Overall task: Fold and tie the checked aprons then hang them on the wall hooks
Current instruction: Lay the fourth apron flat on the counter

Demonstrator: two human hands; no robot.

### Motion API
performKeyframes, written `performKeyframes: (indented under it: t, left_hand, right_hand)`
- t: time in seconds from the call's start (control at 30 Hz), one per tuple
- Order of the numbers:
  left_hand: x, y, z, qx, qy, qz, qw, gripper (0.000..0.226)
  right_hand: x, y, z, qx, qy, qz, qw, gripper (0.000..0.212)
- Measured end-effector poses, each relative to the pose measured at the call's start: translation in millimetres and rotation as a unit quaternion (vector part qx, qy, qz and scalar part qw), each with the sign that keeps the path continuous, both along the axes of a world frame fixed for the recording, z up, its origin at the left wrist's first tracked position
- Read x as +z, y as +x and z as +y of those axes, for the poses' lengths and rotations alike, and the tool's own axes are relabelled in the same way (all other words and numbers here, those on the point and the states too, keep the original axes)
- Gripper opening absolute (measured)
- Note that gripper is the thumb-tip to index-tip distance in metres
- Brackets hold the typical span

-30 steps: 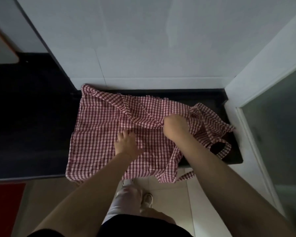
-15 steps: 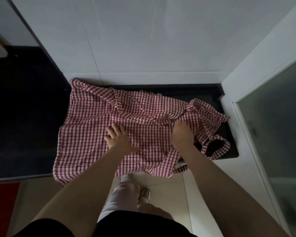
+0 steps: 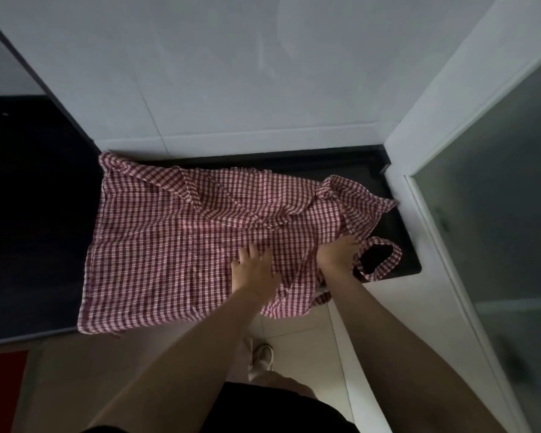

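Apron (image 3: pixel 175 245) in red and white check is spread across a dark worktop (image 3: pixel 28 251), with its near hem drooping off the front edge toward the tiled floor (image 3: pixel 303 348), so it's not sitting fully flat yet. Nearest to the camera, the left hand (image 3: pixel 252 270) lies flat on the cloth with fingers spread, and my guess is that's just to pin the fabric down so it doesn't slide off the slick surface while the other side gets worked. Just beside it, the right hand (image 3: pixel 338 253) has its fingers curled into a bunch of fabric near the bib end, looks like it's gathering or pulling that edge to line up a fold. Past that hand, a strap loop (image 3: pixel 384 264) lies on the worktop, free and untied. Further back the cloth is rumpled, with a raised ridge (image 3: pixel 194 195) running across it, so some smoothing seems needed before any neat fold. Hard bits: the lighting is dim, the right fingertips are buried in cloth so I can't say exactly what they pinch, and the waist ties are mostly lost in the bunching. Behind it all is a plain white wall (image 3: pixel 263 73), and no hooks show anywhere in view, nor a second apron.
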State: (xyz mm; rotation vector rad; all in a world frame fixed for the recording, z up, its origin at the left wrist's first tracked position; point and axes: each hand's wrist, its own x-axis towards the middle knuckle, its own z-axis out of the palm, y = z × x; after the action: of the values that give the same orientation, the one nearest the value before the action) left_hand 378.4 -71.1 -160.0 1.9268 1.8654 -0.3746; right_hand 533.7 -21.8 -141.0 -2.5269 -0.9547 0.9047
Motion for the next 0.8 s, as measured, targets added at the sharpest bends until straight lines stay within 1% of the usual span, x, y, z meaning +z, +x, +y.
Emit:
performKeyframes:
  t: [0.07,0.1,0.13,0.2,0.27,0.3,0.33,0.37,0.4,0.43,0.5,0.53,0.6,0.67,0.7,0.73,0.8]
  left_hand:
    - [-1,-1,6,0.018,-0.003,0.011,1.000,0.070]
    - [-2,-3,9,0.029,-0.004,0.013,0.999,0.070]
    - [-3,-5,11,0.040,-0.008,0.014,0.999,0.071]
    - [-6,-9,11,0.054,-0.029,0.018,0.998,0.075]
    - [-8,-11,10,0.055,-0.046,0.020,0.997,0.078]
    - [-9,-12,9,0.056,-0.048,0.020,0.997,0.078]
    - [-10,-13,8,0.055,-0.050,0.020,0.997,0.078]
    - [-10,-12,7,0.054,-0.051,0.023,0.997,0.078]
    - [-10,-12,8,0.053,-0.051,0.024,0.997,0.078]
    - [-12,-11,7,0.053,-0.054,0.027,0.997,0.078]
    - [-13,-11,8,0.056,-0.052,0.028,0.997,0.079]
    - [-13,-10,8,0.060,-0.050,0.031,0.996,0.079]
    - [-15,-7,9,0.067,-0.048,0.030,0.996,0.079]
    - [-15,-3,11,0.071,-0.046,0.024,0.996,0.079]
    - [-14,-2,11,0.068,-0.041,0.014,0.997,0.079]
    - [-13,-2,11,0.060,-0.033,-0.004,0.998,0.078]
    - [-6,-4,12,0.037,-0.003,-0.063,0.997,0.067]
  right_hand:
    - [-7,11,-6,-0.049,0.061,0.028,0.996,0.045]
    - [-11,14,-9,-0.054,0.085,0.034,0.994,0.035]
    - [-13,17,-14,-0.032,0.100,0.034,0.994,0.027]
    - [-21,18,-21,0.084,0.111,-0.012,0.990,0.019]
    - [-26,18,-28,0.229,0.131,-0.062,0.963,0.018]
    - [-28,18,-32,0.302,0.124,-0.082,0.942,0.021]
    - [-31,19,-35,0.361,0.108,-0.105,0.920,0.029]
    - [-33,24,-38,0.390,0.088,-0.135,0.906,0.038]
    - [-36,31,-38,0.394,0.075,-0.175,0.899,0.046]
    - [-40,39,-36,0.385,0.055,-0.218,0.895,0.050]
    - [-36,50,-27,0.353,-0.007,-0.286,0.891,0.045]
    - [-32,51,-22,0.338,-0.013,-0.298,0.893,0.041]
    - [-25,44,-16,0.335,0.055,-0.280,0.898,0.033]
    - [-19,26,-18,0.373,0.141,-0.229,0.888,0.026]
    - [-20,18,-21,0.393,0.163,-0.203,0.882,0.026]
    - [-22,13,-23,0.410,0.163,-0.189,0.877,0.027]
    - [-28,13,-21,0.409,0.076,-0.188,0.890,0.036]
